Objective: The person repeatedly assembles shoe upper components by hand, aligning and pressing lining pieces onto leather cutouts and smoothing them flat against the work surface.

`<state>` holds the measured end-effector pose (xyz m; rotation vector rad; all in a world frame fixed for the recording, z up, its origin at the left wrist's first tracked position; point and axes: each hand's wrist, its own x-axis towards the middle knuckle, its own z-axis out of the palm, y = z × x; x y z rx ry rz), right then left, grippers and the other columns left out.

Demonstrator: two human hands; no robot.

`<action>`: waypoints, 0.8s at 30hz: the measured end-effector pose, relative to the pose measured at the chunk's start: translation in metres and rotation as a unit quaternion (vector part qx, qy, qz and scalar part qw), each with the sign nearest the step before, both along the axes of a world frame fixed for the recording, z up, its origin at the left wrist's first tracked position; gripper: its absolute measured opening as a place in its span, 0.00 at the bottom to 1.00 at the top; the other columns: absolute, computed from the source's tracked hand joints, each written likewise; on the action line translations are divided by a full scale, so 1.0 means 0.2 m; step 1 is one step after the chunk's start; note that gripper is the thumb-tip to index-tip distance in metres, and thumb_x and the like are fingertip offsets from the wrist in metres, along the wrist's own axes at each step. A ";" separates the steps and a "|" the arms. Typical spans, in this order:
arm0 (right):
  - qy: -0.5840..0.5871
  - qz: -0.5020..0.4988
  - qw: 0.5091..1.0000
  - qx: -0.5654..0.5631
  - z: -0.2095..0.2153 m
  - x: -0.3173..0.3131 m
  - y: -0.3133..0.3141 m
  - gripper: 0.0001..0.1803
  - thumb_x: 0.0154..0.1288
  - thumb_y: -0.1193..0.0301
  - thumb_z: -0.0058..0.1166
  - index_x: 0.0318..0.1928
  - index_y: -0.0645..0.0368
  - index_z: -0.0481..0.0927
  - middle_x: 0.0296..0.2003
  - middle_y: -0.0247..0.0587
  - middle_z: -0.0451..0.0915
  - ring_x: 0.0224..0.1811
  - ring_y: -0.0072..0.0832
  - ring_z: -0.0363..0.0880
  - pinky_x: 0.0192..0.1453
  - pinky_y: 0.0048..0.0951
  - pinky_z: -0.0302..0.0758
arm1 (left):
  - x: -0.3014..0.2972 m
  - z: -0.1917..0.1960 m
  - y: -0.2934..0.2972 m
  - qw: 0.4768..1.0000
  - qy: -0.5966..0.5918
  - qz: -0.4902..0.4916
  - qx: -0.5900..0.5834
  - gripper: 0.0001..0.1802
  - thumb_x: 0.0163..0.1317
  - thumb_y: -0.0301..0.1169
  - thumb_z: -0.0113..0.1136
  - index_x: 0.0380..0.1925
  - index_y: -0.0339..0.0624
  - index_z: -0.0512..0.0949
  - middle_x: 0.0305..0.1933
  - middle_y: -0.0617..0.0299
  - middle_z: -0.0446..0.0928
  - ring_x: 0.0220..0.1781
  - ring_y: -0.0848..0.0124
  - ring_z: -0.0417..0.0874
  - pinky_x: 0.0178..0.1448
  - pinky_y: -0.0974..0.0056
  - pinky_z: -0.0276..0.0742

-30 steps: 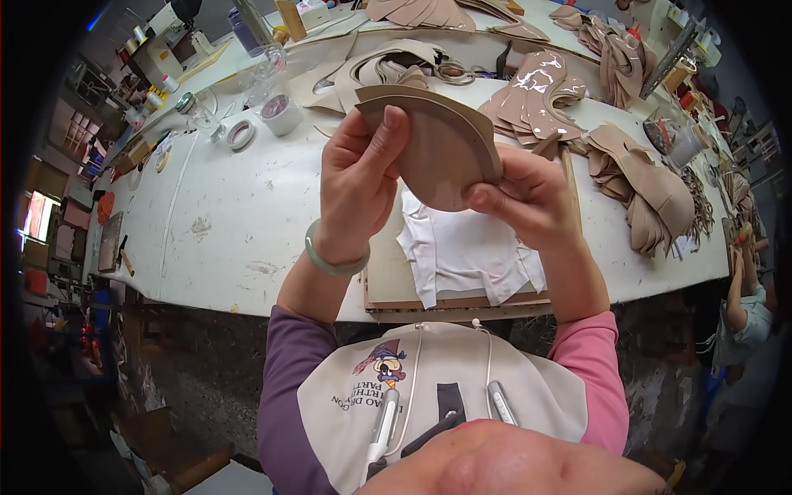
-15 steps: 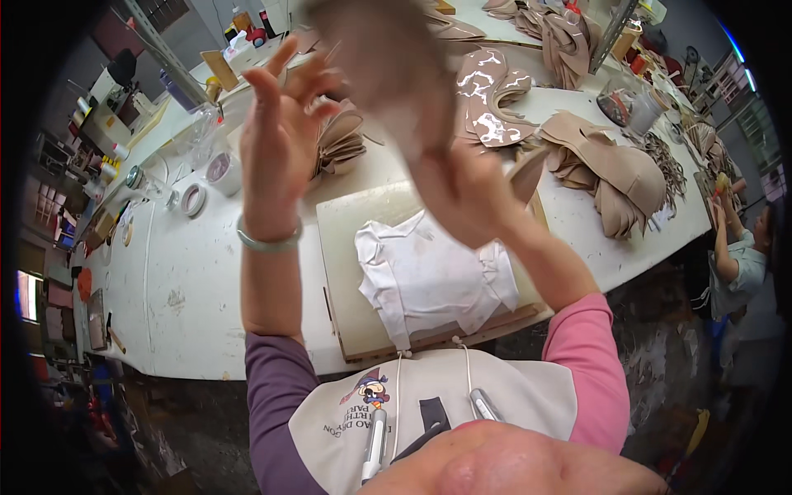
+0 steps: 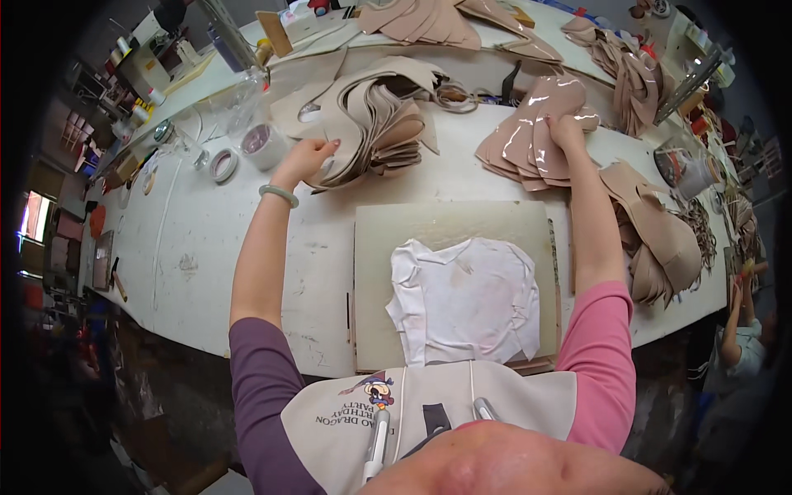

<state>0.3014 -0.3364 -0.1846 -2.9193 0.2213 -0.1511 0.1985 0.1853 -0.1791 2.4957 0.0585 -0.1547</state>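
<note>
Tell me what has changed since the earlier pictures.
The curved, flat brown pieces are no longer held up between the hands. The left hand has moved left, to the beige stack of curved sheets; the right hand forward, onto the glossy brown fanned pieces. The crumpled white cloth stayed on the pale rectangular board.

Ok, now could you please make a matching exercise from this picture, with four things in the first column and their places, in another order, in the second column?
Column one
1. Crumpled white cloth
2. Pale green, ring-shaped bangle
3. Left hand
4. Right hand

Column two
A. At the stack of matte beige, curved pieces
B. Around the bare left forearm, near the wrist
C. At the fanned pile of glossy pinkish-brown pieces
D. On the flat, pale rectangular board

Right pairs: 1-D, 2-B, 3-A, 4-C
</note>
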 end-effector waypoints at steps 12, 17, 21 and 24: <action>-0.174 -0.030 0.984 -0.034 0.59 -0.86 -0.81 0.20 0.60 0.59 0.57 0.47 0.61 0.80 0.36 0.47 0.82 0.40 0.41 0.81 0.43 0.36 0.75 | 0.11 -0.06 -0.01 0.964 -0.158 -0.089 0.197 0.23 0.58 0.47 0.56 0.29 0.34 0.81 0.28 0.46 0.81 0.28 0.56 0.83 0.34 0.56 0.75; -0.025 -0.055 0.990 -0.125 0.57 -1.15 -0.97 0.19 0.57 0.63 0.59 0.45 0.64 0.80 0.37 0.50 0.82 0.40 0.42 0.81 0.46 0.36 0.75 | 0.09 0.18 -0.11 0.985 -0.164 0.046 0.035 0.21 0.61 0.39 0.57 0.45 0.32 0.76 0.30 0.52 0.81 0.29 0.66 0.84 0.31 0.64 0.75; -0.011 0.045 0.994 -0.101 0.36 -1.10 -0.89 0.18 0.58 0.67 0.57 0.47 0.64 0.79 0.46 0.52 0.78 0.50 0.46 0.75 0.55 0.37 0.72 | -0.29 0.50 -0.44 0.905 -0.126 -0.001 -0.406 0.28 0.66 0.29 0.51 0.62 0.29 0.55 0.36 0.53 0.81 0.23 0.73 0.80 0.24 0.73 0.71; -0.073 0.063 0.987 -0.131 0.18 -0.96 -0.93 0.18 0.58 0.65 0.58 0.49 0.55 0.80 0.52 0.42 0.75 0.55 0.40 0.73 0.57 0.38 0.72 | -0.60 0.67 -0.65 0.877 -0.125 -0.126 -0.447 0.30 0.66 0.28 0.50 0.64 0.30 0.52 0.35 0.51 0.80 0.22 0.74 0.79 0.22 0.74 0.70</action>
